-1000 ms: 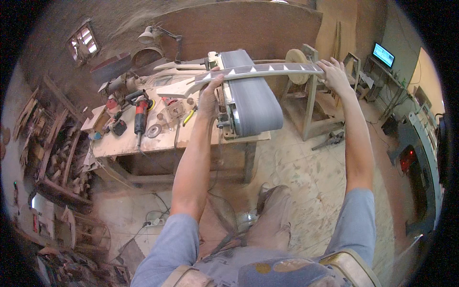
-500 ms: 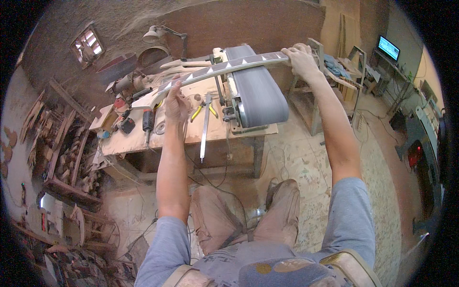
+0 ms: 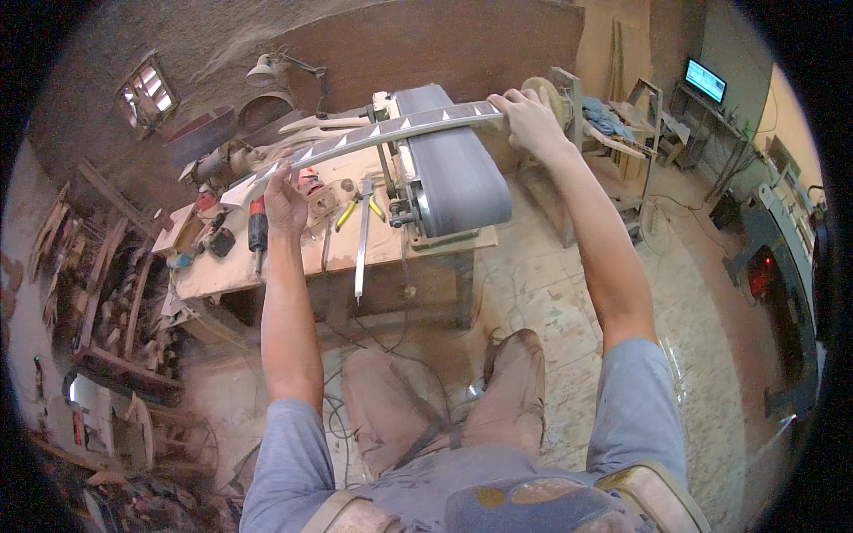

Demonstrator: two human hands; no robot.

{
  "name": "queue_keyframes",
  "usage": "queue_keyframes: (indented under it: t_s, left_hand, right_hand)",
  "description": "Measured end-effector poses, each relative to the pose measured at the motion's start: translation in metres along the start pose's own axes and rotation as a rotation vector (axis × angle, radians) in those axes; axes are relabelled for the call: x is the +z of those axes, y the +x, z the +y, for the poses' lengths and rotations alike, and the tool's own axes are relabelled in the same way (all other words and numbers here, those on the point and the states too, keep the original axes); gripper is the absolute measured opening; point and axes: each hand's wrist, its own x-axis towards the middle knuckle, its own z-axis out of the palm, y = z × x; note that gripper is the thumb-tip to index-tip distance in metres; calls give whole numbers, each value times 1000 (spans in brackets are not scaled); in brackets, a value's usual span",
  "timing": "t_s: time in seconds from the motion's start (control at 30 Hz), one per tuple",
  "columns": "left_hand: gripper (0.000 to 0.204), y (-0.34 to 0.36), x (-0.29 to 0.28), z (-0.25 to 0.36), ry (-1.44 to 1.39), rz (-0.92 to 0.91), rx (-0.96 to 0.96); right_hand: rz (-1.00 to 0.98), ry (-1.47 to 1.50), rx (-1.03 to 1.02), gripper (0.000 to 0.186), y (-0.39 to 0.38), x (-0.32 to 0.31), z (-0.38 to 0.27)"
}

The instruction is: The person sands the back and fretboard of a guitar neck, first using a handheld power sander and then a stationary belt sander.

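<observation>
A guitar neck [image 3: 362, 138] with pale triangular inlays along its dark fretboard lies across the belt sander [image 3: 462, 182], its fretboard side up. Toward its left end, my left hand [image 3: 286, 202] is closed around the neck near the headstock. My right hand [image 3: 536, 127] grips the other end from above, just beyond the sander's right side. The neck spans the grey belt; whether its underside touches the belt is hidden. The belt surface looks streaked.
On the workbench [image 3: 227, 275] are yellow-handled pliers [image 3: 347, 216], a metal ruler-like tool [image 3: 362, 253] and a red-and-black power tool [image 3: 258, 226]. A lamp [image 3: 264, 71] stands behind. Wooden racks [image 3: 124, 293] line the left; a monitor [image 3: 705, 82] is far right. Cables trail on the floor.
My left hand has shifted left toward the headstock, and my right hand has moved slightly left. The whole view has also drifted, so the bench and sander appear further left.
</observation>
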Motion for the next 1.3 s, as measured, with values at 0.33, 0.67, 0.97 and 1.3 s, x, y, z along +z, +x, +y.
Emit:
queue_keyframes:
  t_s: [0.33,0.67,0.97,1.3]
  left_hand:
    - [44,15,72,-88,-18,-159,33]
    - [46,-27,143,-96,-52,-160,-125]
    - [42,-15,35,-37,37,-73,27]
    - [38,-12,70,68,-184,-87,46]
  right_hand:
    - [-6,-28,50,65,-50,-9,112]
    - [-28,-219,59,59,-53,7,173]
    - [98,-109,-88,54,-19,0,59]
    - [-8,280,-167,46,-43,-137,24]
